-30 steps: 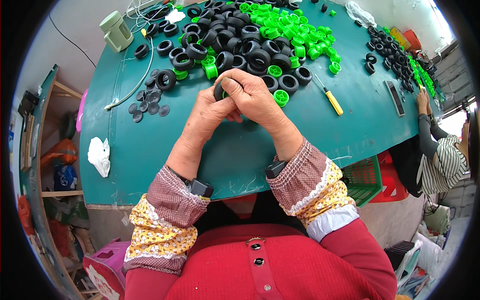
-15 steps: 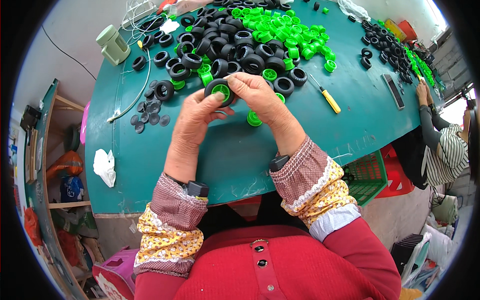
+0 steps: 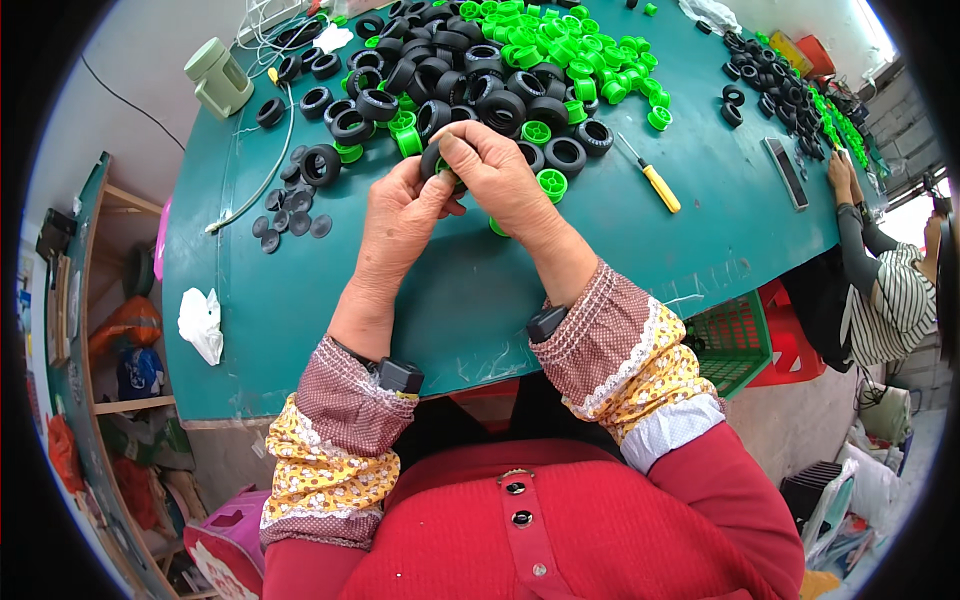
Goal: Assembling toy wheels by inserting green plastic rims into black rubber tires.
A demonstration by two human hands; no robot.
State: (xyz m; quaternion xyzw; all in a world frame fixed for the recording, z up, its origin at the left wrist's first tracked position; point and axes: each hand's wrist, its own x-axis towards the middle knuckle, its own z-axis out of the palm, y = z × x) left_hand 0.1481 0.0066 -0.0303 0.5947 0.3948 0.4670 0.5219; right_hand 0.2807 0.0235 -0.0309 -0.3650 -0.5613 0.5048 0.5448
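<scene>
Both of my hands grip one small toy wheel, a black tyre [image 3: 430, 160] around a green rim, above the near side of the pile. My left hand [image 3: 402, 212] pinches it from the left and below. My right hand [image 3: 503, 183] closes over its right side, thumb pressed down on it. Fingers hide most of the wheel. Loose black tyres [image 3: 500, 110] and bright green rims [image 3: 555, 45] are heaped just beyond my hands. Close to my right hand lies another green rim [image 3: 551, 184]. Left of my hands lie several flat black discs [image 3: 299, 222].
On the green table [image 3: 470, 300], a yellow-handled screwdriver [image 3: 660, 188] and a dark phone-like slab [image 3: 786, 173] lie to the right. A pale green mug [image 3: 218, 80], cables and a white crumpled bag [image 3: 201, 325] are left. A co-worker [image 3: 880, 300] works at far right.
My right hand has turned further over the wheel, with its thumb now on the rim, covering more of it. The view has shifted slightly. Both hands keep hold.
</scene>
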